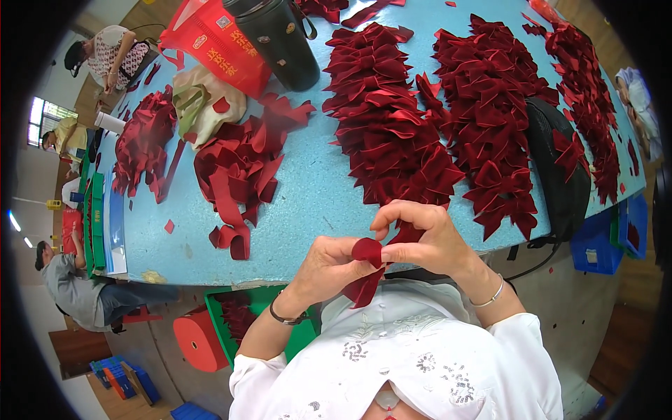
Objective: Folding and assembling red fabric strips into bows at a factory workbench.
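a grey floor (560, 301) is spreading under a broad, speckled blue table (294, 227). rows of dark red bows (381, 105) are crowding its surface. a co-worker (80, 276) is standing at the room's left. at the table's near edge, the left hand (324, 267) is clamping thumb and fingers on a dark red ribbon (366, 253); the right hand (430, 241) is touching it, index finger curling apart, its grip hard to tell.

Pale wall (31, 178), bright window (43, 120), glowing tube lights (14, 221), speckled blue tabletop (301, 182), grey floor (574, 301)
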Available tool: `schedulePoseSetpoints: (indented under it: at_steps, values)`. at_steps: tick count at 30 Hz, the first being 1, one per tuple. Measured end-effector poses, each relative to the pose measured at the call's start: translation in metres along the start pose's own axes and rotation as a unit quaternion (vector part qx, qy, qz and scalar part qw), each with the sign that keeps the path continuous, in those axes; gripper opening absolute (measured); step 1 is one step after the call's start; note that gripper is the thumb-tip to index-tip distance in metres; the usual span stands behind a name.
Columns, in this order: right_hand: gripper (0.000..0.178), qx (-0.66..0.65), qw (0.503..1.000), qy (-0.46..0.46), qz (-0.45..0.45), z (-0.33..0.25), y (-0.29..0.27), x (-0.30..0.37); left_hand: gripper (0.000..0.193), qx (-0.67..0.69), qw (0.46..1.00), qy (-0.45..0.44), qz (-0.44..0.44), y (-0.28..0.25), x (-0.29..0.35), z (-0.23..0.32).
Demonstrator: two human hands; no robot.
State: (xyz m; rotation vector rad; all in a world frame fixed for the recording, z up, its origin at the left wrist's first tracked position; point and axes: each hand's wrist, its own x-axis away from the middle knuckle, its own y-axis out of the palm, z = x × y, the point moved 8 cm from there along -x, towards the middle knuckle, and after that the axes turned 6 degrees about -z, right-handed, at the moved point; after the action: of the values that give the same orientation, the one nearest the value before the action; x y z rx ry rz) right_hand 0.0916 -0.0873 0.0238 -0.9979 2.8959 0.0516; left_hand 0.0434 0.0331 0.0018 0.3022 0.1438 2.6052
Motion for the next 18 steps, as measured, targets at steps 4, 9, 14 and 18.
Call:
schedulePoseSetpoints:
  at_steps: [4, 9, 14, 18]
  values:
    - [0.027, 0.145, 0.978, -0.147, 0.040, -0.019, -0.002, 0.000, 0.015, 0.013, 0.999, -0.015, 0.033, -0.001, -0.001, 0.000]
    - [0.026, 0.287, 0.916, -0.273, 0.061, -0.036, 0.006, 0.004, 0.014, -0.018, 0.999, -0.031, 0.040, -0.003, -0.002, -0.001]
    - [0.026, 0.290, 0.913, -0.270, 0.097, -0.029, 0.002, 0.006, 0.015, -0.020, 0.995, -0.076, 0.054, -0.008, 0.000, -0.007]
    - [0.026, 0.289, 0.911, -0.271, 0.117, -0.031, -0.001, 0.007, 0.021, 0.075, 0.987, 0.022, 0.138, -0.010, -0.003, 0.003]
